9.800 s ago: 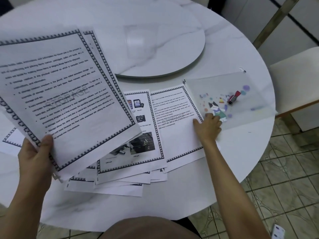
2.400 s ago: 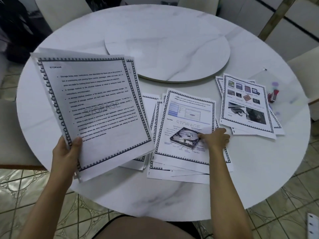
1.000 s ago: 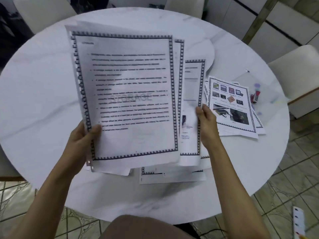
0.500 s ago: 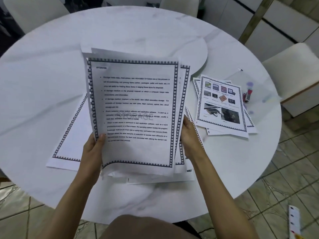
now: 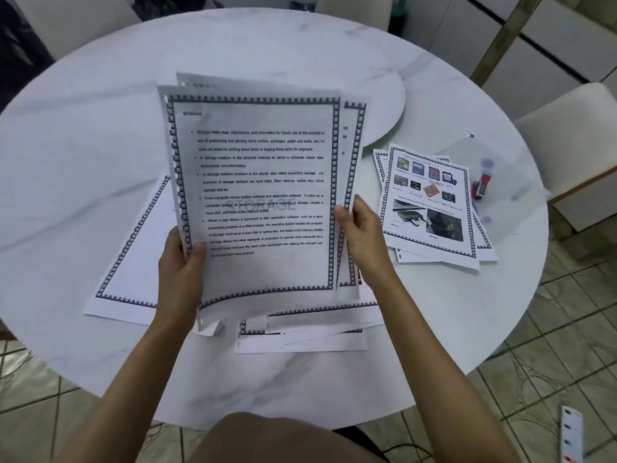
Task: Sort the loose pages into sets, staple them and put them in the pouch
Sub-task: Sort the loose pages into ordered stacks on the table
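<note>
Surface: round white marble table (image 5: 83,162) with a raised turntable (image 5: 377,105) at its centre, tiled floor (image 5: 551,329) around it.

- Sheaf of pages (image 5: 260,195) is held up above the table's near half. The top sheet is headed "STORAGE": bulleted text inside a dark patterned border.
- Left hand (image 5: 180,272) grips the sheaf's lower left edge, thumb on the front.
- Right hand (image 5: 362,235) grips the right edge, thumb on the front sheet, fingers behind.
- Loose pages (image 5: 300,339) lie fanned on the table beneath the sheaf, and a single bordered page (image 5: 133,262) lies to the left.
- Sorted pile (image 5: 430,202), photo sheet on top, lies to the right.
- Clear pouch (image 5: 510,182) lies just beyond the pile, partly under it. A red stapler (image 5: 482,187) is at the pouch; in or on it, cannot tell.
- White chair (image 5: 574,128) stands at far right.
</note>
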Demonstrator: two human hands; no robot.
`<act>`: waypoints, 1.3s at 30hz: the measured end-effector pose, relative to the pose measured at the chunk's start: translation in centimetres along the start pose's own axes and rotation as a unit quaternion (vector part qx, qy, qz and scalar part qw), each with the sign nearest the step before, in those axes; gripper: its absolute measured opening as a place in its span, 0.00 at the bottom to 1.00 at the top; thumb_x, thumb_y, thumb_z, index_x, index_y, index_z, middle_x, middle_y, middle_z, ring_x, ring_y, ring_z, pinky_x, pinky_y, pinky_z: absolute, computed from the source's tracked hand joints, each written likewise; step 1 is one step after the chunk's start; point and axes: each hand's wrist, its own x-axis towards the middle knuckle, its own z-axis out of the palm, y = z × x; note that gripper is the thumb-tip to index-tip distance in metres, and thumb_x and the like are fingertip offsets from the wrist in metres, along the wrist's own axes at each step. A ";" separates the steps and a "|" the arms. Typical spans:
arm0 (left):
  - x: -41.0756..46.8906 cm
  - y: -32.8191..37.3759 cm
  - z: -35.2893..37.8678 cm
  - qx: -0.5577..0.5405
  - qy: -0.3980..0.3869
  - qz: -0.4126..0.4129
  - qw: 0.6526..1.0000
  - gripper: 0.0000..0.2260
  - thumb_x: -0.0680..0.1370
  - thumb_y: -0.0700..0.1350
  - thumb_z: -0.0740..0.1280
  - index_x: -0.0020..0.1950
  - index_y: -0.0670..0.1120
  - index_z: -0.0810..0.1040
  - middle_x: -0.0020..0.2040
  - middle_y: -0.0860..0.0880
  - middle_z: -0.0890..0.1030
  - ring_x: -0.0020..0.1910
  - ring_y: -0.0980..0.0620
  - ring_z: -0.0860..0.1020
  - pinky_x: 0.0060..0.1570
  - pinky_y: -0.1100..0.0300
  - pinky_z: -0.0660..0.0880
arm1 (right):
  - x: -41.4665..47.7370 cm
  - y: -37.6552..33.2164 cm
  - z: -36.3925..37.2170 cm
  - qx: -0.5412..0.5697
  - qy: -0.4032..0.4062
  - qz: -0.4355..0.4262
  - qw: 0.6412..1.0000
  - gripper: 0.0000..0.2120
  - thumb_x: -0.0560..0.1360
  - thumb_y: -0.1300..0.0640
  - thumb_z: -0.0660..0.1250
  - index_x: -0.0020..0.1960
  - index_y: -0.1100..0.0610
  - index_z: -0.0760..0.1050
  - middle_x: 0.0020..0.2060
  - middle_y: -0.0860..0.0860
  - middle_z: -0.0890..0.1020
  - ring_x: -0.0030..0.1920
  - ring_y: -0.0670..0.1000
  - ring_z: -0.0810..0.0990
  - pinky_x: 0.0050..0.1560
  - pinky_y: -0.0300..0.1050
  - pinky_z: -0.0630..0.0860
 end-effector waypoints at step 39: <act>1.1 -2.9 4.4 0.108 -0.033 0.037 0.993 0.14 0.81 0.42 0.58 0.67 0.44 0.67 0.55 0.56 0.74 0.52 0.58 0.73 0.50 0.72 0.69 | -1.6 6.7 2.3 0.003 0.047 0.053 0.997 0.14 0.81 0.54 0.56 0.63 0.56 0.71 0.54 0.46 0.78 0.55 0.38 0.75 0.57 0.28 0.69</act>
